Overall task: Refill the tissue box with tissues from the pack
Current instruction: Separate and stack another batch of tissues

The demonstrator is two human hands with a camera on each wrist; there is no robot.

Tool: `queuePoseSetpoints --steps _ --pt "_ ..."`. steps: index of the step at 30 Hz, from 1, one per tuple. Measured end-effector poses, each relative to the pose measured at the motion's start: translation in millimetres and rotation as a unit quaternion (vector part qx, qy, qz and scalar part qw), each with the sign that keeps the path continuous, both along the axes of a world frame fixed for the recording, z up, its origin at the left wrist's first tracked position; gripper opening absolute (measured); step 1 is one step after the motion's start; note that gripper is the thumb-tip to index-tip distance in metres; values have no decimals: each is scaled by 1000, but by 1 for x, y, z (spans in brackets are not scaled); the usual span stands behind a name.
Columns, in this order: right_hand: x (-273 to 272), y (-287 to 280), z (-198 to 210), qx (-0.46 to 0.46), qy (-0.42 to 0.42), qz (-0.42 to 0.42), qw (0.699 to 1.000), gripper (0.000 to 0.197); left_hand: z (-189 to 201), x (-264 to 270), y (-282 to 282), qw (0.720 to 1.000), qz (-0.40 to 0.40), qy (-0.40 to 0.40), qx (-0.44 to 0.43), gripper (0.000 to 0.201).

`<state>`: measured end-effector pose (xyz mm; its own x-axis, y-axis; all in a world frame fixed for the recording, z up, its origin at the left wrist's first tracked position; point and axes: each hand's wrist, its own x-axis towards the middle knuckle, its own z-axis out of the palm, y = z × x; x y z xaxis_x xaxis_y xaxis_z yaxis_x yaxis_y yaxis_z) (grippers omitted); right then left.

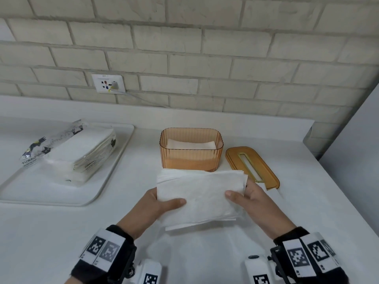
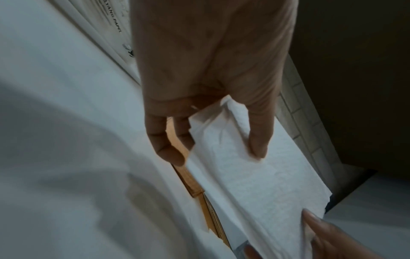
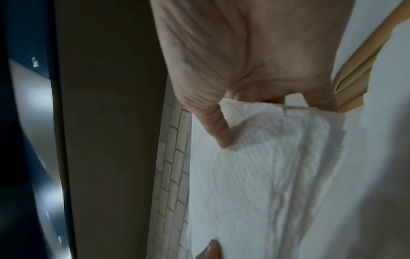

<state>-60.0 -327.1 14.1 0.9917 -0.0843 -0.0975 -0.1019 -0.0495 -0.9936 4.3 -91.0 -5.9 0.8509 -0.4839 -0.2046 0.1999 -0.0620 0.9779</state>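
Note:
A white stack of tissues hangs between my two hands, just in front of the amber tissue box. My left hand grips the stack's left end, thumb on top and fingers underneath. At the right end my right hand pinches it the same way. The box stands open and holds a few white tissues at its bottom. Its amber lid with a slot lies flat to the right. The opened tissue pack rests on a tray at the left. The wrist views show the stack clamped under each thumb.
A white tray carries the pack on the white counter. A brick wall with a socket runs behind. A grey panel closes the counter's right side.

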Motion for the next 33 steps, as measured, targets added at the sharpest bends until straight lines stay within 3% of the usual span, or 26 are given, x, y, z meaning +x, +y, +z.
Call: queuePoseSetpoints --steps 4,7,9,12,18,22,25,29,33 --pt "2 6 1 -23 7 28 999 26 3 -4 -7 1000 -2 -26 14 39" --pt "7 1 5 -51 -19 16 998 30 5 2 -4 997 60 -56 -2 45" --pt "9 -3 3 -78 -24 18 996 35 6 5 -1 994 87 -69 -1 35" --pt "9 -1 -7 -100 -17 27 994 34 3 2 -1 992 48 -100 52 27" --pt "13 1 -8 -90 -66 -6 994 33 -5 2 6 983 43 -165 65 37" --pt "10 2 -27 -119 8 3 993 41 -20 4 11 983 -23 -126 132 51" --pt "13 8 -34 -154 25 -7 988 36 -23 6 8 981 -18 -110 156 56" --pt "17 10 -26 -144 -27 -16 989 33 -13 5 3 977 50 -162 126 26" --pt "12 5 -36 -151 -6 6 989 34 -13 5 11 974 -6 -183 134 22"
